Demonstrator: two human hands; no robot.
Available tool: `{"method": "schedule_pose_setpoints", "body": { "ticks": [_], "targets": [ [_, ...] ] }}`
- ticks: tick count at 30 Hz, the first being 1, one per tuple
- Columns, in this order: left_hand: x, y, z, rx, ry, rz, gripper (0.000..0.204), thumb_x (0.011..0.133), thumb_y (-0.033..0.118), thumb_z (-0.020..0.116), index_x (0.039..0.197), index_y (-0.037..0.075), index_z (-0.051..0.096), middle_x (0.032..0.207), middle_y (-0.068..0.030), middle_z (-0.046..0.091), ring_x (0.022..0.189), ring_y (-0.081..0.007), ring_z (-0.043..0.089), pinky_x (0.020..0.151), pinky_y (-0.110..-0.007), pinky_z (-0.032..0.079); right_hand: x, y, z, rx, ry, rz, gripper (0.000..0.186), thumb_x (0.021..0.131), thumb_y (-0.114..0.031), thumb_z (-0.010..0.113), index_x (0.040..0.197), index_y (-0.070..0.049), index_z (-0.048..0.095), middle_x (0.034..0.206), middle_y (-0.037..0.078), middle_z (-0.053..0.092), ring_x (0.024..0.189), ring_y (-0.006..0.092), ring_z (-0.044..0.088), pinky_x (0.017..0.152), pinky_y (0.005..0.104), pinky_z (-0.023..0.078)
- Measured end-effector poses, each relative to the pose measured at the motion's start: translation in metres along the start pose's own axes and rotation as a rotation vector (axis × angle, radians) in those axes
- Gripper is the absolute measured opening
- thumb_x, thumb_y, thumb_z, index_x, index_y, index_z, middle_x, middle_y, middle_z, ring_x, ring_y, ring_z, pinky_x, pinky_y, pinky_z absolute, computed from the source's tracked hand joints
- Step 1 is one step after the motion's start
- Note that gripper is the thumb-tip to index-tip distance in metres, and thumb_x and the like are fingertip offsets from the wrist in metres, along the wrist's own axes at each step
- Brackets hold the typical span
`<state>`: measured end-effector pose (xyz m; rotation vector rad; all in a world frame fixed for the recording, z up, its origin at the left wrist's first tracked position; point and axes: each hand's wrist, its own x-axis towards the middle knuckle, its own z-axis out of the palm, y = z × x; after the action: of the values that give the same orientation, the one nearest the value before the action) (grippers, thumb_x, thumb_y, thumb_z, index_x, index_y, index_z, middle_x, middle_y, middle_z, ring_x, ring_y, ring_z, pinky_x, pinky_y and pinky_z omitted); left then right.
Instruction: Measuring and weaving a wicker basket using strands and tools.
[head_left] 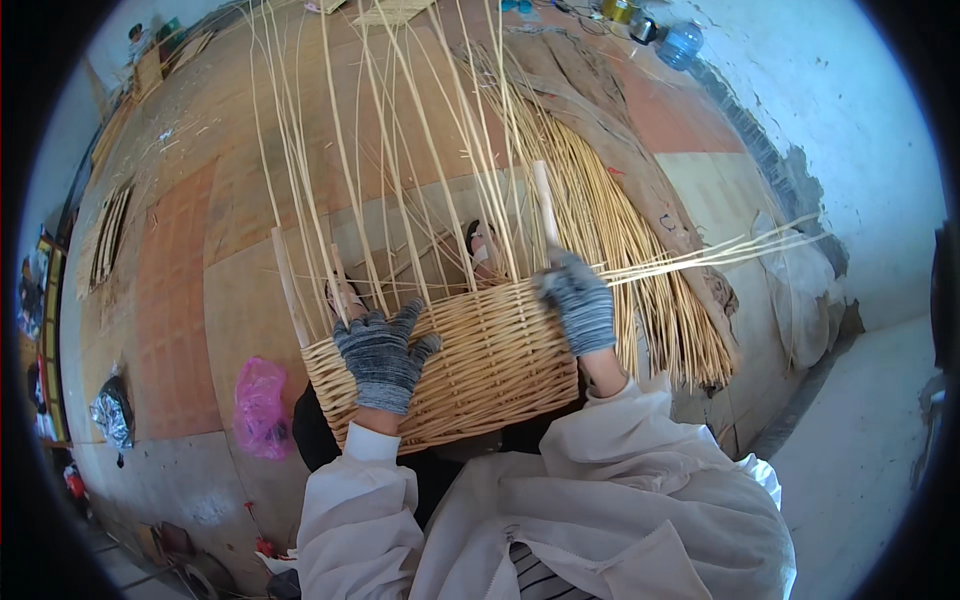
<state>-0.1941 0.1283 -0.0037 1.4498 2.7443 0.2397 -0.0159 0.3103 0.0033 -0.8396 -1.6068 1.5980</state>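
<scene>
A partly woven wicker basket (480,365) rests across my lap, its long bare uprights (400,180) rising from the woven edge and pointing away from me. My left hand (382,355), in a grey knitted glove, lies on the left part of the weave with fingers and thumb spread. At the right corner, my gloved right hand (577,303) is closed beside a thick wooden corner stick (545,200). From this hand a bunch of thin wicker rods (710,257) trails out to the right; its fingertips are partly hidden. Another thick stick (290,285) stands at the left corner.
A large pile of wicker rods (640,270) lies on brown cloth at the right. A pink plastic bag (262,408) and a dark bag (113,412) sit on the board-covered floor at left. A blue water bottle (681,45) stands near the far right wall. My feet show beyond the basket.
</scene>
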Motion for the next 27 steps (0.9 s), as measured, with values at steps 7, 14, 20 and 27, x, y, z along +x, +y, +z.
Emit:
{"method": "schedule_pose_setpoints", "body": {
  "ticks": [7, 14, 20, 27],
  "targets": [
    [-0.061, 0.03, 0.026, -0.052, 0.365, 0.296, 0.071, 0.07, 0.054, 0.058, 0.129, 0.019, 0.039, 0.128, -0.0176, 0.037, 0.12, -0.0409, 0.032, 0.098, -0.061, 0.017, 0.002, -0.034, -0.023, -0.656, 0.199, -0.51, 0.017, 0.083, -0.01, 0.054, 0.096, 0.0, 0.057, 0.093, 0.018, 0.06, 0.085, 0.031, 0.058, 0.076, 0.0362, 0.046],
    [-0.013, -0.11, 0.022, -1.371, 0.61, -0.463, 0.03, 0.086, 0.017, 0.054, 0.111, 0.0, 0.052, 0.098, -0.0061, 0.056, 0.088, -0.0149, 0.052, 0.075, -0.027, 0.044, 0.05, -0.039, -0.027, -1.115, -0.062, -0.015, 0.033, 0.086, -0.033, 0.049, 0.091, -0.002, 0.059, 0.088, 0.021, 0.061, 0.084, 0.0358, 0.058, 0.074, 0.0412, 0.045],
    [-0.017, -0.125, 0.02, -1.379, 0.311, -0.494, 0.02, 0.085, 0.02, 0.058, 0.093, 0.002, 0.057, 0.07, 0.001, 0.05, 0.064, -0.0094, 0.045, 0.059, -0.023, 0.039, 0.043, -0.014, -0.041, -1.197, -0.258, -0.069, 0.046, 0.087, -0.044, 0.04, 0.091, -0.003, 0.06, 0.088, 0.021, 0.061, 0.083, 0.0369, 0.058, 0.077, 0.0432, 0.044],
    [-0.114, -0.052, -0.06, -1.761, 0.573, -0.249, 0.021, 0.082, 0.025, 0.062, 0.084, 0.005, 0.056, 0.062, 0.002, 0.045, 0.055, -0.0071, 0.041, 0.052, -0.02, 0.035, -0.073, -0.088, -0.073, -1.048, 0.114, -0.426, 0.033, 0.086, -0.033, 0.049, 0.068, -0.005, 0.05, 0.057, 0.016, 0.053, 0.053, 0.0355, 0.053, 0.053, 0.0443, 0.041]
  ]
}}
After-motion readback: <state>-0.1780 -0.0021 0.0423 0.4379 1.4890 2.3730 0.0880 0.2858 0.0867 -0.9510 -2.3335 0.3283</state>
